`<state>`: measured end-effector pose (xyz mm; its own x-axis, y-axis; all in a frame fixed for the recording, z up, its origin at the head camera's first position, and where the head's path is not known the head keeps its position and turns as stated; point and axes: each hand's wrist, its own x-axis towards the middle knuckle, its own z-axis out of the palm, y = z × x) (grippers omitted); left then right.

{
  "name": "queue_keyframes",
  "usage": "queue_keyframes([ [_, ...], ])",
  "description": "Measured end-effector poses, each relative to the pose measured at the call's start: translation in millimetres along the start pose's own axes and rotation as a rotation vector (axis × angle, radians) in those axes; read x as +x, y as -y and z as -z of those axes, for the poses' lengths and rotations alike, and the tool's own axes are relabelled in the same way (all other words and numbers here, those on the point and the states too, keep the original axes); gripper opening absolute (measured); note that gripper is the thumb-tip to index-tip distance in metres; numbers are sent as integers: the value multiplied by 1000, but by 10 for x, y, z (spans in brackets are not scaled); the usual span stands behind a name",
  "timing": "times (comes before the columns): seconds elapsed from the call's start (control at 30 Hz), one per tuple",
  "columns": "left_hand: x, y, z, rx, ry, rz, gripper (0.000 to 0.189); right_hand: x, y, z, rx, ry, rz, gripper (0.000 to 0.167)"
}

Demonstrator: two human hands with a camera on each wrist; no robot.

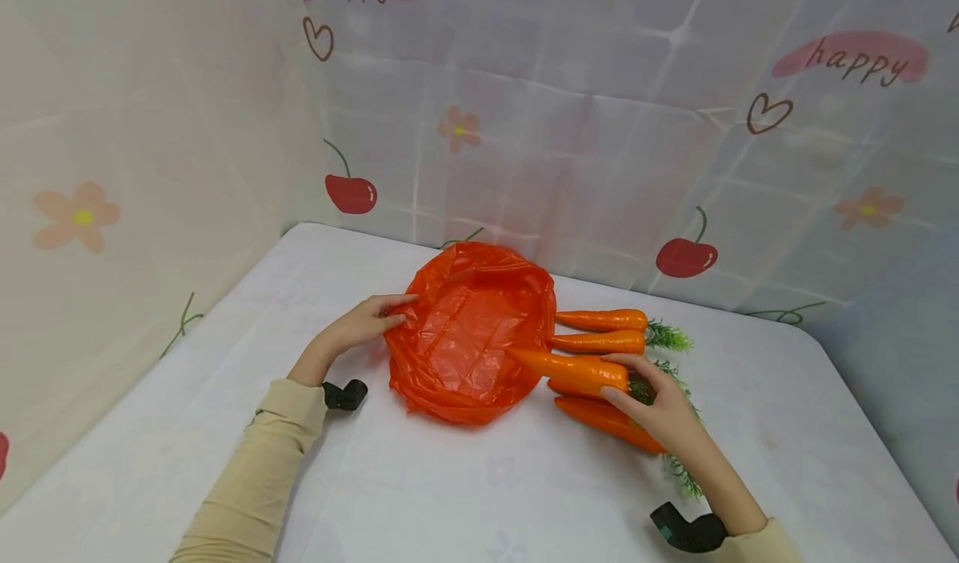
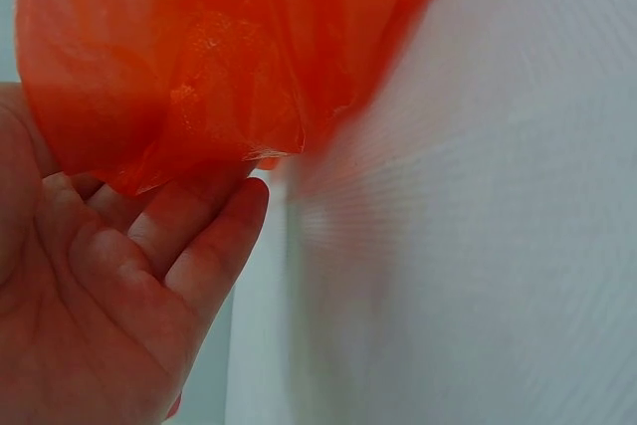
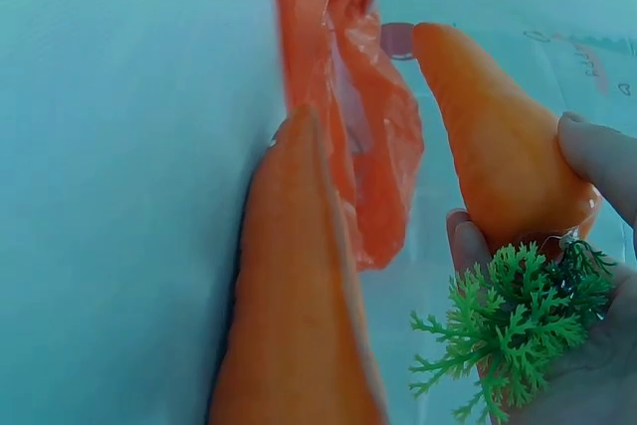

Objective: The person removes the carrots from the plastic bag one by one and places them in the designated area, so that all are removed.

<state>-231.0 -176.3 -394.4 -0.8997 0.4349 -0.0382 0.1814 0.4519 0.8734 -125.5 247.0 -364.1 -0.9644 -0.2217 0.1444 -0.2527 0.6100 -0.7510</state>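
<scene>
A red-orange plastic bag (image 1: 472, 330) lies spread on the table with its mouth facing up. My left hand (image 1: 358, 326) holds the bag's left rim; in the left wrist view the film covers some of the fingers (image 2: 204, 216). My right hand (image 1: 667, 405) grips a carrot (image 1: 577, 371) by its thick end, thumb on one side and fingers on the other. That carrot's tip reaches over the bag's right rim. Its green leafy top (image 3: 518, 320) lies against the palm in the right wrist view.
Two carrots lie to the bag's right, an upper carrot (image 1: 607, 321) and a second carrot (image 1: 599, 342). Below the held one lies another carrot (image 1: 610, 421), with one more partly hidden. Printed cloth walls (image 1: 584, 171) border the white table (image 1: 449, 496).
</scene>
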Motion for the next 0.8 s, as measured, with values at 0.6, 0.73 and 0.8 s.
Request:
queue_keyframes([
  [0.6, -8, 16, 6, 0, 10, -8, 46, -410, -112, 218, -26, -16, -160, 46],
  [0.73, -5, 12, 8, 0, 12, -17, 46, -505, -134, 260, 2, -4, -203, 46],
  [0.8, -3, 10, 11, -6, 10, -14, 46, -551, -147, 276, 27, 3, -225, 46],
])
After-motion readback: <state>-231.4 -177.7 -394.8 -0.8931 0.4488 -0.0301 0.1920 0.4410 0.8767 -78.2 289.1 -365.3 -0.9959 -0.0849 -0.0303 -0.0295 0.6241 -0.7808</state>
